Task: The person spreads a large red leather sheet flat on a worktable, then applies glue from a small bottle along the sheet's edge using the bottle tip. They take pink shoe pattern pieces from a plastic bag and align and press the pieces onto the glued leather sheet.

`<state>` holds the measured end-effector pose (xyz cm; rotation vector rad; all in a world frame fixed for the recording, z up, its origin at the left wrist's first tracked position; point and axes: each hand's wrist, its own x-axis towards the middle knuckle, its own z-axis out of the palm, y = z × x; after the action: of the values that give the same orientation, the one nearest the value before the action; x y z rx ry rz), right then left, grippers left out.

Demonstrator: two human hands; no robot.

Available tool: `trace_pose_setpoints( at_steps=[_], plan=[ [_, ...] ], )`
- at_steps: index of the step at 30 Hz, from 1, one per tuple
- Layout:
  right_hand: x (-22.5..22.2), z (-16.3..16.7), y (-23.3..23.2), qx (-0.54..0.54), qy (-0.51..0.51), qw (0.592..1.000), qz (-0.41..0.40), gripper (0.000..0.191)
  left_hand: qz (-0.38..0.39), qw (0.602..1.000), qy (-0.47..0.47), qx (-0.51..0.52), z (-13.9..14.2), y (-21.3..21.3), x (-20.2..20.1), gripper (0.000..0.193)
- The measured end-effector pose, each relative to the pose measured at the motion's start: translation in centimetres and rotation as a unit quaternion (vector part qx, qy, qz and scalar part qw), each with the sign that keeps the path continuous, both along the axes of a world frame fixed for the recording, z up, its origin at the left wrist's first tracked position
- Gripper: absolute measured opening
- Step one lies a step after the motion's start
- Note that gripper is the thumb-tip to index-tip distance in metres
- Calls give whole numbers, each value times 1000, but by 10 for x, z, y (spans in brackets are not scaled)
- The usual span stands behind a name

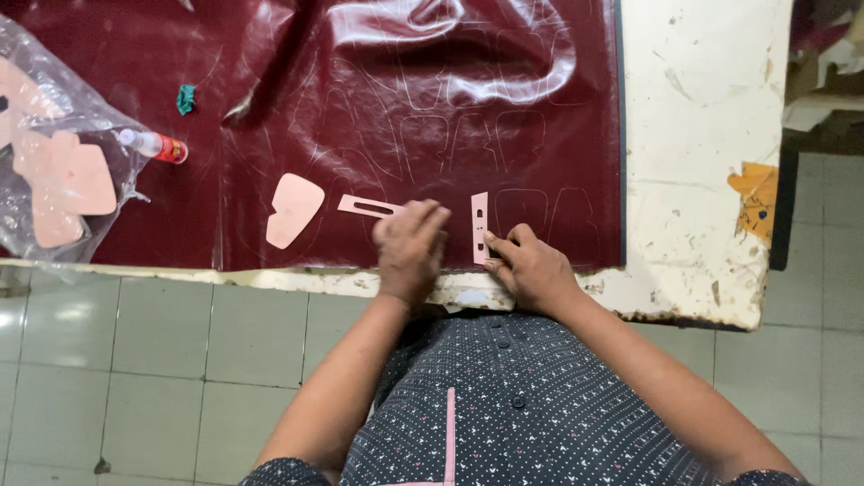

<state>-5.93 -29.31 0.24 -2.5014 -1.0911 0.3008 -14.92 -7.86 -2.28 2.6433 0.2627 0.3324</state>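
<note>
The left hand (410, 245) hides one end of the slotted pink strip (367, 207). Left of it, the plastic bag (36, 54) runs off the picture's edge.

Leather sheet (360, 108) lies on worktable (702, 135). On its near edge, left to right: rounded template (292, 209), slotted strip template (369, 208), left hand (409, 243), upright strip template (480, 225), right hand (531, 265). Glue tube (155, 145) and plastic bag (54, 153) at far left.
</note>
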Motion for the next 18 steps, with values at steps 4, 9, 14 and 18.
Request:
trace_pose_setpoints(
  at_steps=[4, 9, 14, 18],
  plan=[
    [0, 0, 3, 1, -47, 999, 21, 43, 154, 983, -32, 92, 6, 24, -8, 55],
    [17, 7, 29, -22, -81, 996, -9, 40, 8, 998, 3, 62, 10, 28, -19, 48],
    [55, 17, 80, -34, -37, 996, -80, 44, -150, 988, -8, 45, 21, 26, -28, 49],
    [54, 15, 91, -13, 0, 997, -82, 45, -144, 989, 17, 17, 26, 34, -20, 39]
  ],
)
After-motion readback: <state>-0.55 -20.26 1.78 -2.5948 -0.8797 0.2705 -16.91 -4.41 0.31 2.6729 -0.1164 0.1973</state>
